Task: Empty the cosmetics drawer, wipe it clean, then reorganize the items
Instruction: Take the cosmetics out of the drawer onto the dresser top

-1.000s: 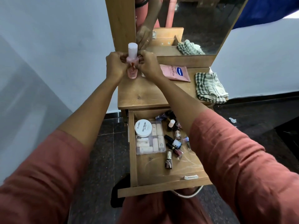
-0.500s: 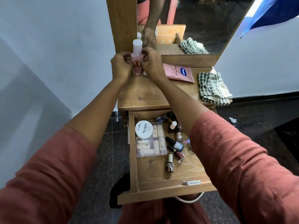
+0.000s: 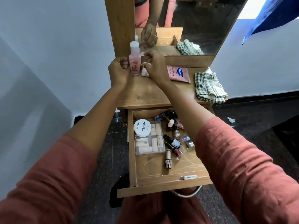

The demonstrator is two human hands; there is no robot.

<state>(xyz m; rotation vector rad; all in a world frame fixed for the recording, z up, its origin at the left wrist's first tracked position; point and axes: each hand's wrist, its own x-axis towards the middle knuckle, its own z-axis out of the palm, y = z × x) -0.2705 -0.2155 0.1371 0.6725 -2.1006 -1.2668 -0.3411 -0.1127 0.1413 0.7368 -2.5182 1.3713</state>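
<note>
A pink bottle (image 3: 134, 63) with a white cap stands upright on the wooden dressing table (image 3: 150, 96), close to the mirror. My left hand (image 3: 119, 71) holds its left side with curled fingers. My right hand (image 3: 156, 66) hovers just right of the bottle with fingers curled, apart from it. A small white item (image 3: 145, 73) lies on the table under that hand. Below, the open drawer (image 3: 133, 159) holds a round white nail polish tub (image 3: 142, 127), a clear compartment box (image 3: 152, 143) and several nail polish bottles (image 3: 172, 142).
A pink Vaseline tube (image 3: 178, 73) lies flat right of my hands. A checked cloth (image 3: 208, 87) sits at the table's right edge. The mirror (image 3: 194, 25) rises behind the table. Dark floor (image 3: 258, 120) surrounds the unit.
The pink bottle has gone from between both hands down onto the table top. My right hand has let go of it and drawn a little to the right.
</note>
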